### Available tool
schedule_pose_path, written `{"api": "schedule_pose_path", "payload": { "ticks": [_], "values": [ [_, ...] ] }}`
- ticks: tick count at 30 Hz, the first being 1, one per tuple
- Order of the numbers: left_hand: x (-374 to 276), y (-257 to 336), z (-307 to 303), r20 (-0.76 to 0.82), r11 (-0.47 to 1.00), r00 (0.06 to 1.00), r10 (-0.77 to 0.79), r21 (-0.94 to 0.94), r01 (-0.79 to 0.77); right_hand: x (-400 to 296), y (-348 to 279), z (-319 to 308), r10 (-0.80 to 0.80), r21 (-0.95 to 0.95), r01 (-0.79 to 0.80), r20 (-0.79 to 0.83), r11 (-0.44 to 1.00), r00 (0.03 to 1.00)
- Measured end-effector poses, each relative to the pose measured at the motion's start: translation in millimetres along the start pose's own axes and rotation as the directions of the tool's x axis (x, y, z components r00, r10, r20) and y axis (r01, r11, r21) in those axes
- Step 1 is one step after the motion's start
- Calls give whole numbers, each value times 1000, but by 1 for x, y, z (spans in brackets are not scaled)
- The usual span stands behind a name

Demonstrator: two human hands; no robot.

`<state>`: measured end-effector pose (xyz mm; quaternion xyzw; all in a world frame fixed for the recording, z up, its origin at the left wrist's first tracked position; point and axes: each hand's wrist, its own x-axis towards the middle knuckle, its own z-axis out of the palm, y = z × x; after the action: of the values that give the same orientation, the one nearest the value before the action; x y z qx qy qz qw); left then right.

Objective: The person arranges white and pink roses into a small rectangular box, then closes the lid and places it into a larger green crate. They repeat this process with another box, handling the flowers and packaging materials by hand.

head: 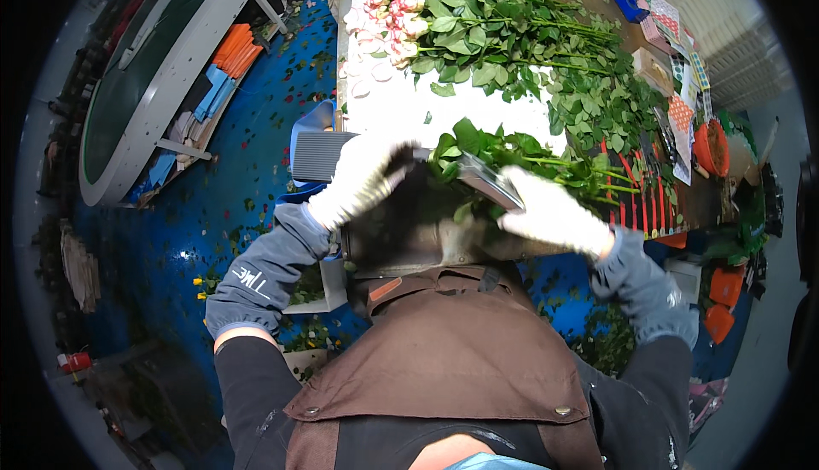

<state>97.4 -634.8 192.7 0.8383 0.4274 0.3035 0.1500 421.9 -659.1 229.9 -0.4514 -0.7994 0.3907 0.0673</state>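
Note:
My left hand [368, 176], in a white knit glove, grips a dark corrugated sheet [323, 155] whose ribbed end sticks out to the left. The sheet's other part is dark and blurred beneath my fingers. To its right lies a bunch of leafy green stems [544, 163], cut ends pointing right; its flower heads are not visible. My right hand [553, 211], also gloved, holds a metal stapler [489, 182], its front end pointing up-left at the leaves beside the sheet.
Pink-and-white roses [403, 16] with long stems lie across the far side of the worktable [441, 112]. Paper sheets with stickers [681, 115] and an orange bowl [710, 147] are at the right. A conveyor [173, 80] stands left, across the leaf-strewn blue floor [256, 144].

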Motion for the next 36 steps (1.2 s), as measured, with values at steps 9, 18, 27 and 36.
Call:
{"api": "schedule_pose_path", "payload": {
  "ticks": [9,18,27,36],
  "values": [
    [-71,-1,111,626,991,777,-67,135,-24,-81,36,112,287,850,-404,502,-338,816],
    [72,-126,110,962,688,265,-59,-153,709,121,64,70,495,825,338,-82,-452,865],
    [19,-91,78,892,813,420,-165,-118,571,180,89,186,771,979,155,5,-134,637],
    [-2,-71,77,823,804,534,-193,-180,567,153,96,201,735,914,301,-5,-271,678]
  ]
}}
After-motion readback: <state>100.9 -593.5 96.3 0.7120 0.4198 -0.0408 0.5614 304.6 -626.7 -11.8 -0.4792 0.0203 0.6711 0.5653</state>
